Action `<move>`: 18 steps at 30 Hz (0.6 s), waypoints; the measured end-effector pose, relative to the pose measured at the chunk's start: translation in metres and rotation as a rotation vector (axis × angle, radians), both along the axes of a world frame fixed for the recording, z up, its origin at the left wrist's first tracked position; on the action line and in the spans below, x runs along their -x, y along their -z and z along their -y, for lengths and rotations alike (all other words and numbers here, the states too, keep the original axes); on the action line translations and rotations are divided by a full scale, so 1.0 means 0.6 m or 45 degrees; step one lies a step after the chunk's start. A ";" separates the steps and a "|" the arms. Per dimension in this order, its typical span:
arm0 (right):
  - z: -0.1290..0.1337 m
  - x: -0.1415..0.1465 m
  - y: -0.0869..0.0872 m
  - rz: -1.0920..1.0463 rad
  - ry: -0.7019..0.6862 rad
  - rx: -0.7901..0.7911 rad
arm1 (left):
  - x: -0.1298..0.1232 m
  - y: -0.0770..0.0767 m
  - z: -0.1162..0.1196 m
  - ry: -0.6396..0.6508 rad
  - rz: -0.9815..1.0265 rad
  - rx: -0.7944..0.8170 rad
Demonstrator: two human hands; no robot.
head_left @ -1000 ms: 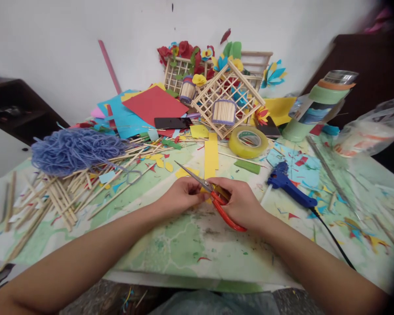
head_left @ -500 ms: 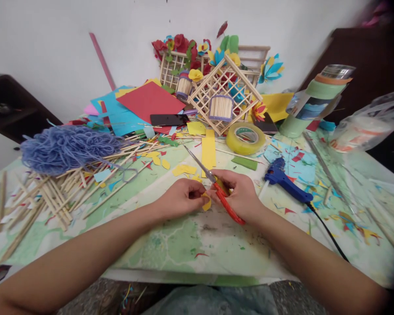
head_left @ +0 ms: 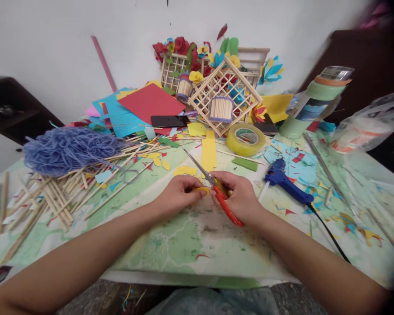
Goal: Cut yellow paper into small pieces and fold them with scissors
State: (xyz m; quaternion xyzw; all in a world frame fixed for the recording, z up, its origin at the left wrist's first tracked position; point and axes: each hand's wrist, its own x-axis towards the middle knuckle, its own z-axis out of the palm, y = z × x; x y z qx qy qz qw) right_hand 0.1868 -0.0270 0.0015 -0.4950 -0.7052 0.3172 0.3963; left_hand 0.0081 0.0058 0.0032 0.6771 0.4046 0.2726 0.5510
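Our left hand (head_left: 179,192) pinches paper (head_left: 202,190); our right hand (head_left: 241,192) holds scissors (head_left: 227,208). We judge pieces (head_left: 184,170) done, the strip (head_left: 209,151) left.

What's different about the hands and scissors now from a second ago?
The scissors in the right hand swung so their tips point further forward. The yellow piece in the left hand hung down half a second ago; now it's tipped up. Both hands kept their hold. The tape, glue gun and blue wool stayed put.

Patterned tabletop (head_left: 180,249) with wooden sticks (head_left: 61,199), tape roll (head_left: 239,148), green strip (head_left: 244,164), glue gun (head_left: 289,187)
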 end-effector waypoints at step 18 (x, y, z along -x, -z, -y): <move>-0.020 -0.038 -0.041 0.945 0.025 -0.211 | 0.024 0.000 -0.031 -0.322 0.430 0.293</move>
